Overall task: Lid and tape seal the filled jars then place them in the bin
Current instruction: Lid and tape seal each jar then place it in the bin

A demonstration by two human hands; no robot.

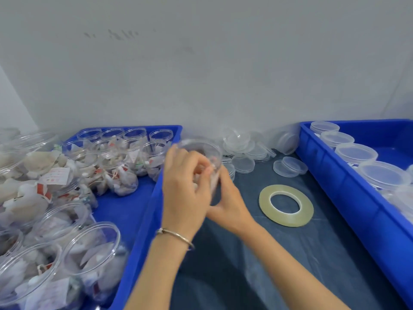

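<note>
- A clear plastic filled jar (202,153) is held above the dark blue mat (290,253), beside the left blue plastic bin (143,220); the left hand (185,186) and right hand (225,198) are curled round it.
- Its mouth is tilted up and away, the long axis leaning (blur hides any lid).
- Lidded jars (355,153) are seen in the right blue bin (335,186); many open jars (111,162) remain, and the yellowish tape roll (266,209) lies flat, untouched.
</note>
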